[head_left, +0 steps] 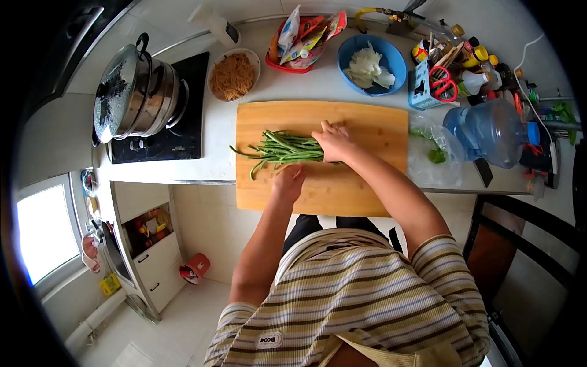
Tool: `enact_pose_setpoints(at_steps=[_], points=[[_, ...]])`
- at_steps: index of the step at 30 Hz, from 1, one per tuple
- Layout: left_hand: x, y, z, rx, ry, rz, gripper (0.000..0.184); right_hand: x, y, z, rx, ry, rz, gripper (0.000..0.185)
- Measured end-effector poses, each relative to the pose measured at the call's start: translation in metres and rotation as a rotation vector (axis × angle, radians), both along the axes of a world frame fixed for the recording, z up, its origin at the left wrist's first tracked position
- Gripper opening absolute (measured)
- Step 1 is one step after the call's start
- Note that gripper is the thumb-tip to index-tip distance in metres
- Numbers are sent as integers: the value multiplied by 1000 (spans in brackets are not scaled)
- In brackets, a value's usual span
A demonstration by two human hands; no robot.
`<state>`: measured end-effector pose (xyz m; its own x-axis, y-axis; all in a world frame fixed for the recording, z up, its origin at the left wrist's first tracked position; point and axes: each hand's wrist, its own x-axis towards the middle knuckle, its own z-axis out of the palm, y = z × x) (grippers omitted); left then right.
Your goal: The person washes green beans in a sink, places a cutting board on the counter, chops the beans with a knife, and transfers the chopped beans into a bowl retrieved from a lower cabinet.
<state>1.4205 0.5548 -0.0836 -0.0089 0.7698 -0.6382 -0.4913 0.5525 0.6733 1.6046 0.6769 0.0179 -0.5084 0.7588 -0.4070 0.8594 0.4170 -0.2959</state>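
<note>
A bunch of long green beans (pixel 284 148) lies across a wooden cutting board (pixel 367 189), their loose ends spreading to the left. My right hand (pixel 334 142) is closed over the right end of the bunch. Close to the front side of the beans is my left hand (pixel 288 181), its thumb apart from its loosely bent fingers. Whether its fingertips touch the beans is hard to make out.
Behind the board stand a bowl of brown shreds (pixel 232 76), a red basket of packets (pixel 299 46) and a blue bowl with white pieces (pixel 371 67). A steamer pot (pixel 131 92) sits at left. On the right are a plastic bag (pixel 431 153) and a water jug (pixel 492 133).
</note>
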Motion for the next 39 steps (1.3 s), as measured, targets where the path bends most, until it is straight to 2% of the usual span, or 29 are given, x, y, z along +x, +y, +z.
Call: enact_pose_setpoints(at_steps=[1,2,3,4,5,6,7,8,9,10,11,12,13,14,15,17,18,19,20,22,24,25,26,28,31,33,35,37,39], points=[[-4,-10,6,78,127,-134,34,1,2,2,-24,13,19,61],[1,-9,51,-106,193,-120,40,3,4,3,-48,25,39,72],[7,-2,91,-289,257,-107,46,5,9,8,-49,24,37,72],[15,4,116,-291,253,-110,46,8,14,14,-166,73,11,81],[25,9,136,50,829,-379,52,10,19,16,-283,121,-13,91],[31,9,144,423,1387,-639,59,16,23,5,-286,116,-12,91],[34,16,136,484,1383,-710,77,22,27,-6,-324,234,-5,95],[38,24,134,488,1378,-709,77,26,30,-6,-357,351,1,99],[42,34,132,654,1534,-809,83,34,32,-1,-338,329,4,85],[46,43,131,826,1685,-908,89,39,34,-3,-334,323,-2,85],[47,50,118,759,1701,-1046,96,46,34,-12,-370,445,-101,74],[47,55,106,761,1696,-1043,96,51,34,-17,-407,567,-198,63],[47,59,95,792,1744,-1032,95,56,31,-22,-324,679,-275,48],[47,65,94,824,1793,-1020,93,59,31,-26,-321,676,-276,48],[47,67,96,781,1624,-1004,75,62,30,-32,-212,646,-310,45],[43,71,88,791,1665,-1026,75,62,23,-40,54,629,-354,41],[42,73,84,797,1707,-1041,75,60,20,-42,56,630,-358,41],[40,73,80,794,1684,-1016,89,58,18,-44,113,630,-393,40],[40,75,86,799,1685,-1018,89,59,18,-48,170,631,-429,40],[42,76,106,773,1673,-1050,102,66,15,-54,182,649,-467,39],[47,80,112,790,1649,-1071,105,76,13,-53,84,714,-582,39],[50,82,115,779,1641,-1120,106,78,11,-52,92,712,-586,39],[52,83,116,765,1631,-1171,107,79,5,-50,206,681,-536,37],[53,82,114,801,1638,-1144,103,77,-3,-50,337,598,-426,33],[43,83,83,898,1654,-1126,92,70,-3,-59,282,599,-469,29],[39,87,79,971,1654,-1144,86,65,10,-63,254,609,-366,26],[39,93,78,941,1614,-1243,55,54,24,-67,204,594,-287,25],[38,96,76,1009,1642,-1171,59,42,36,-64,133,595,-154,25],[41,98,90,1073,1669,-1096,63,43,47,-63,82,591,-155,24]])
